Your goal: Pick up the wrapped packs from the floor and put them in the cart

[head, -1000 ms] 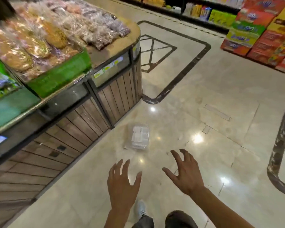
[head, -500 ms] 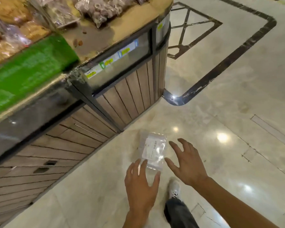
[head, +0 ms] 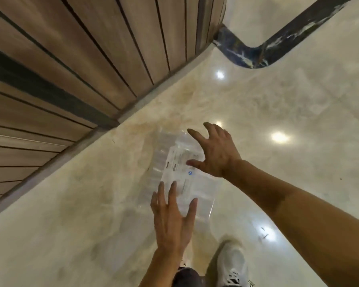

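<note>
While the pack lies flat on the pale floor, just out from the slatted wooden counter, both your hands reach over it. Your left hand covers its near end, fingers straight and slightly spread. Your right hand is above its far right edge, fingers splayed wide. Neither grips it. Whether fingertips touch the wrap is unclear. Your white shoe stands just behind.

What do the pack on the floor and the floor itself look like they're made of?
Wrapped pack: clear, glossy plastic film, judging by its see-through creased edges, with a white printed label that looks like paper. Floor: polished cream stone or tile, probably marble, given its veining, mirror-like lamp reflections and dark inlaid band.
</note>
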Action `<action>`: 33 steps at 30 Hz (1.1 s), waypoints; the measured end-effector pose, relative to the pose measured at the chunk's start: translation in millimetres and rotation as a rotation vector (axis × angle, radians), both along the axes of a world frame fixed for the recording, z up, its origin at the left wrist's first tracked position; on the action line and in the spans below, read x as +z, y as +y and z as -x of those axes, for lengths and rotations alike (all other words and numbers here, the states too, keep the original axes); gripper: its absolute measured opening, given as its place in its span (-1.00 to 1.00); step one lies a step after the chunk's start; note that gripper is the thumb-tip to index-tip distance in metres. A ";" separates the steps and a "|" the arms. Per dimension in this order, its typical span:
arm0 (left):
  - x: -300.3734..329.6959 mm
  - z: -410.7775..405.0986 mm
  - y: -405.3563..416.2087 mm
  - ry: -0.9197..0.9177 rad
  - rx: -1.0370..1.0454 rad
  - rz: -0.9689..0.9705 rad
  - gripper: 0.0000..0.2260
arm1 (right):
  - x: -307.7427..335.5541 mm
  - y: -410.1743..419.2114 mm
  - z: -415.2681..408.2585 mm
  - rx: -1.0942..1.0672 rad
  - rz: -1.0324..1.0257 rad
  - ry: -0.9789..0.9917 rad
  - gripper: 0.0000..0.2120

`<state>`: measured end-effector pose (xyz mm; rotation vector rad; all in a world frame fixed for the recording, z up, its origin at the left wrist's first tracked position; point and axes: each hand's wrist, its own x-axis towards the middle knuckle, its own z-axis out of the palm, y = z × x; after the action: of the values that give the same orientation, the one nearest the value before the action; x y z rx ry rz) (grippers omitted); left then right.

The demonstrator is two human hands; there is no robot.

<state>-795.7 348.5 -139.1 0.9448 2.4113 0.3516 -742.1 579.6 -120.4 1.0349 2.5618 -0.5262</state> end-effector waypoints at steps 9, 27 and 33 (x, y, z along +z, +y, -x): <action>-61.9 43.2 -3.7 0.129 -0.142 -0.168 -0.29 | -57.2 -51.8 -68.0 -0.401 0.050 -0.128 0.15; 133.0 4.7 59.8 -0.126 -0.171 -0.162 -0.15 | 129.9 -64.6 -129.4 -0.789 0.178 0.162 0.17; 379.9 -14.1 119.8 -0.106 -0.438 -0.187 -0.16 | 376.0 -50.0 -171.9 -0.987 0.151 0.212 0.17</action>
<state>-781.7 468.3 240.9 1.4610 2.0288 0.4533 -570.2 529.6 255.6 2.2459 1.9460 -1.0754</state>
